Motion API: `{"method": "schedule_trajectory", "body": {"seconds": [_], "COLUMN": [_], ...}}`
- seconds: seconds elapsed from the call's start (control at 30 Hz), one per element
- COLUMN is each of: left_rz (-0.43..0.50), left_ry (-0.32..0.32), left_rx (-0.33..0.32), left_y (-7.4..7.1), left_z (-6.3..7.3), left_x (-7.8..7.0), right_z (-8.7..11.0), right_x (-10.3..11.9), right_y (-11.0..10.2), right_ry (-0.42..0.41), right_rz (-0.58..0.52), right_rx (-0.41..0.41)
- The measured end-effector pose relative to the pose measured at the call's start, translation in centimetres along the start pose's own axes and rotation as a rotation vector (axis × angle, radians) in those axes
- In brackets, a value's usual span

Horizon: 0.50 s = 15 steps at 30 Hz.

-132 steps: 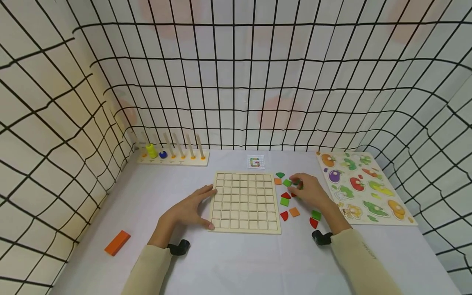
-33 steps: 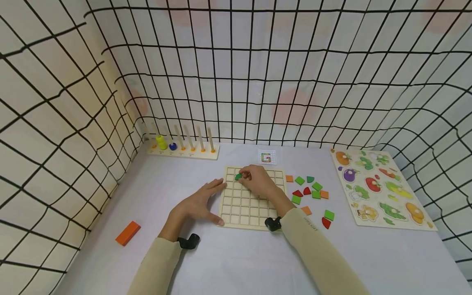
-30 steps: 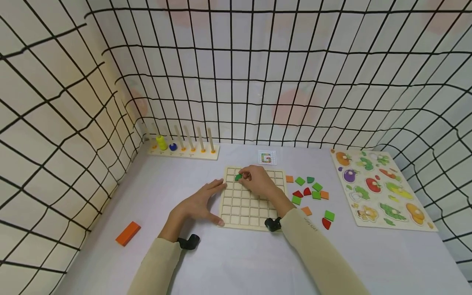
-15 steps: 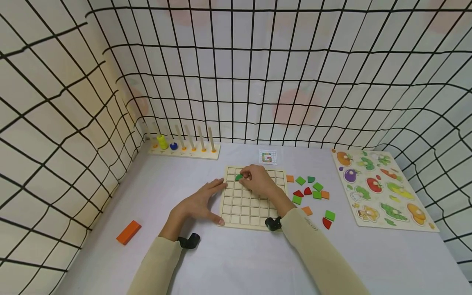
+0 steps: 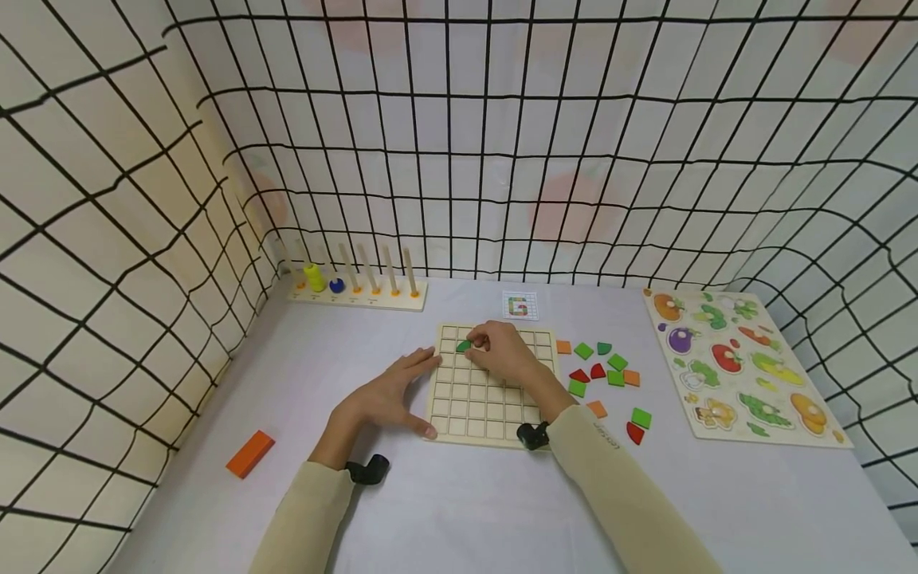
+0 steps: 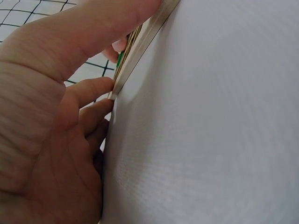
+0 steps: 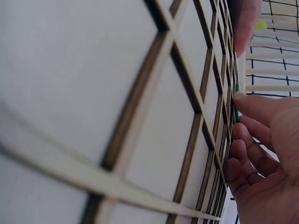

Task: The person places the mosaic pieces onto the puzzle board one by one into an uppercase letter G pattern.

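Observation:
A pale wooden grid board [image 5: 459, 410] lies on the white-covered table. My left hand [image 5: 387, 395] steadies its left side, thumb at the near left corner and spread fingertips at the edge. Over the board's upper part, my right hand [image 5: 502, 351] pinches a small green quarter-round tile [image 5: 463, 346] at a cell near the upper left. In the right wrist view the thumb and forefinger of that hand [image 7: 261, 135] meet the tile's thin green edge [image 7: 237, 87]. The right hand and forearm hide several cells.
Loose green tiles [image 5: 616, 378], red tiles [image 5: 598, 371] and orange tiles [image 5: 596, 409] lie right of the board. A pattern card [image 5: 519, 305] sits behind it. Around stand a peg rack [image 5: 358, 299], a vegetable puzzle [image 5: 746, 371], an orange block [image 5: 249, 454] and black netting [image 5: 452, 159].
My right hand has moved left from the loose tiles to the board, bringing the green tile. The left hand stays at the board's edge. Over the last second both hands barely move.

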<state>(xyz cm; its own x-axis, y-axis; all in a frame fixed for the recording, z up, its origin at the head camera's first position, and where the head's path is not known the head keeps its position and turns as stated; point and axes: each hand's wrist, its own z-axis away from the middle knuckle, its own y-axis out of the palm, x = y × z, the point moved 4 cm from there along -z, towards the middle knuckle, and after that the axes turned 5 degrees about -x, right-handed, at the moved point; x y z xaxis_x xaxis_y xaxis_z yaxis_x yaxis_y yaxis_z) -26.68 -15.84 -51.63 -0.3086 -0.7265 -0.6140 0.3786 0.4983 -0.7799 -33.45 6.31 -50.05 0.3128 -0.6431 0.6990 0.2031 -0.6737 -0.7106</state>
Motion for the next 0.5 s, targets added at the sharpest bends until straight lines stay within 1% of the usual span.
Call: {"method": "schedule_trajectory", "body": {"seconds": [0.17,0.27,0.33,0.43,0.5], "left_rz": [-0.006,-0.025,-0.035,-0.027,-0.015], "left_ry": [0.014,0.01,0.003,0.001,0.006], "left_rx": [0.002,-0.006,-0.012,-0.014,-0.015], "left_y": [0.0,0.0,0.1,0.2,0.2], "left_z": [-0.1,-0.1,-0.2,-0.1,-0.1], "left_x": [-0.1,-0.1,0.0,-0.2,-0.3], "right_z": [0.5,0.9,1.3,2.4,3.2], "right_x": [-0.3,-0.5,-0.6,-1.5,-2.4], "right_y": [-0.8,-1.6,-2.2,-3.1,-3.7], "right_ry": [-0.001,-0.028,-0.04,-0.038,-0.017], "right_rz": [-0.016,-0.011,-0.019,-0.025,-0.015], "right_rx": [-0.007,-0.026,-0.038,-0.052,-0.062]}}
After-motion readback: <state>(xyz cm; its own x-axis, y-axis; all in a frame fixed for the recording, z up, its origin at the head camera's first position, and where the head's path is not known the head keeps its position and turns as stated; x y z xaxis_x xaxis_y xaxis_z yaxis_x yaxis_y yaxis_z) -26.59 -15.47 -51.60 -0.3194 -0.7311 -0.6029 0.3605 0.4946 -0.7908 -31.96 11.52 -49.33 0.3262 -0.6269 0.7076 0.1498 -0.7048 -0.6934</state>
